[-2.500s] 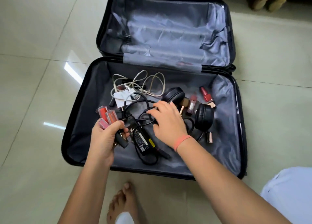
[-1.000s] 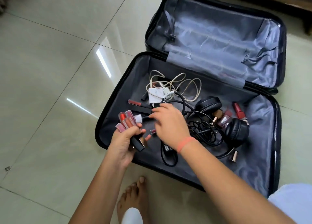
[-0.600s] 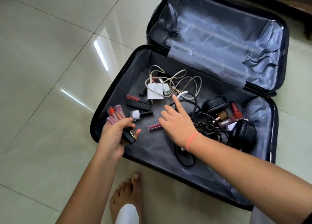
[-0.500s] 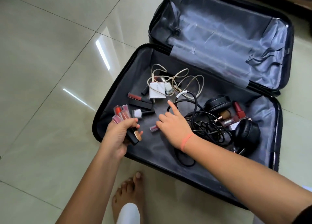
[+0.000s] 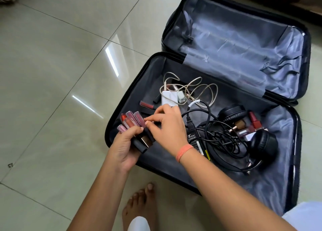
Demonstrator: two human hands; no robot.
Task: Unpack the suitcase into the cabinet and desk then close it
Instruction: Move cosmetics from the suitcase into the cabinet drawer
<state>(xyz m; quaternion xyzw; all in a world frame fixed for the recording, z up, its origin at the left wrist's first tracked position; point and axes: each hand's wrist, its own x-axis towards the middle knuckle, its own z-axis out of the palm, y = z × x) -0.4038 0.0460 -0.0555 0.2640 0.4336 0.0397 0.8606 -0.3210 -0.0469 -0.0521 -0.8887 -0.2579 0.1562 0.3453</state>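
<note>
A black suitcase (image 5: 127,98) lies open on the tiled floor, its grey-lined lid (image 5: 244,39) flat behind it. My left hand (image 5: 124,149) grips a bundle of lip gloss tubes (image 5: 132,121) over the near left corner. My right hand (image 5: 167,128) pinches one more small tube against that bundle; the tube is mostly hidden by my fingers. Inside lie black headphones (image 5: 263,143), a black laptop charger (image 5: 194,140) with tangled cable, a white charger (image 5: 169,98) with a cream cable (image 5: 196,88), a red lipstick (image 5: 255,122) and a loose lip gloss (image 5: 147,105).
A small nail polish bottle (image 5: 181,96) sits by the white charger. More cosmetics lie between the headphone cups. My bare foot (image 5: 139,206) stands on the floor just in front of the suitcase. Wooden furniture shows at the top right edge.
My right hand picked a small pink tube off the suitcase floor and moved left to the bundle in my left hand. The camera view shifted slightly.
</note>
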